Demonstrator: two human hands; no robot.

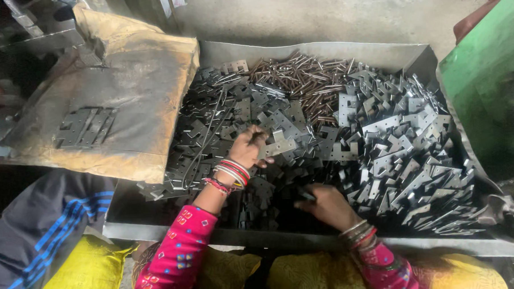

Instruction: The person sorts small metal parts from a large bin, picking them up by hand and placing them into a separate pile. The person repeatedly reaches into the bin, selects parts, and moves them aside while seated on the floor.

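From the head view, the left hand [247,146] pinched a flat metal plate [278,146] lifted off the pile, mid-tray [219,50], probably to sort it. The right hand [326,205] was curled over dark plates near the tray's front edge; couldn't tell if it gripped any. Brown pins [300,72] sat heaped at the back.
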